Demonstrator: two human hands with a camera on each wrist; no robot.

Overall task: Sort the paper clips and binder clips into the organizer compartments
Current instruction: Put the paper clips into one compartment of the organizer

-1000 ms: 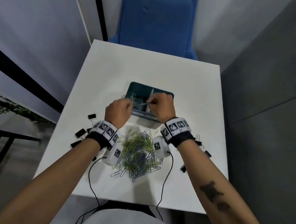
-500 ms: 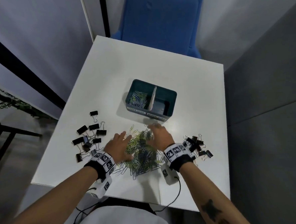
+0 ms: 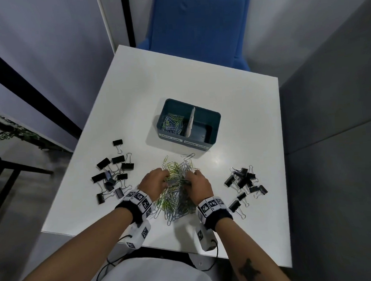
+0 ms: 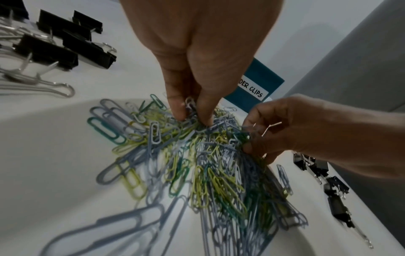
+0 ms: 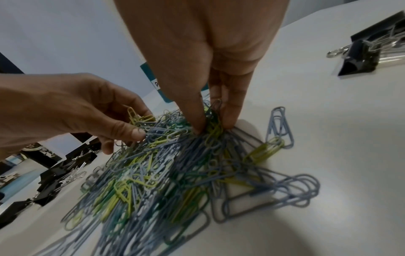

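Observation:
A heap of blue, grey, green and yellow paper clips (image 3: 176, 191) lies on the white table near its front edge. My left hand (image 3: 155, 181) pinches a bunch of clips at the heap's far left side, thumb and fingers (image 4: 205, 110) closed on them. My right hand (image 3: 199, 182) pinches clips (image 5: 211, 121) at the far right side. The teal organizer (image 3: 213, 119) stands beyond the heap. Its left compartment, labelled paper clips, holds several clips (image 3: 172, 123). Its right compartment, labelled binder clips, looks empty.
Black binder clips (image 3: 113, 175) lie scattered left of the heap, and another group (image 3: 244, 183) lies to its right. A blue chair (image 3: 197, 22) stands behind the table. A grey partition runs along the right side.
Both hands have come back from over the organizer's left compartment to the heap and now close their fingers on clips. The camera view has shifted slightly.

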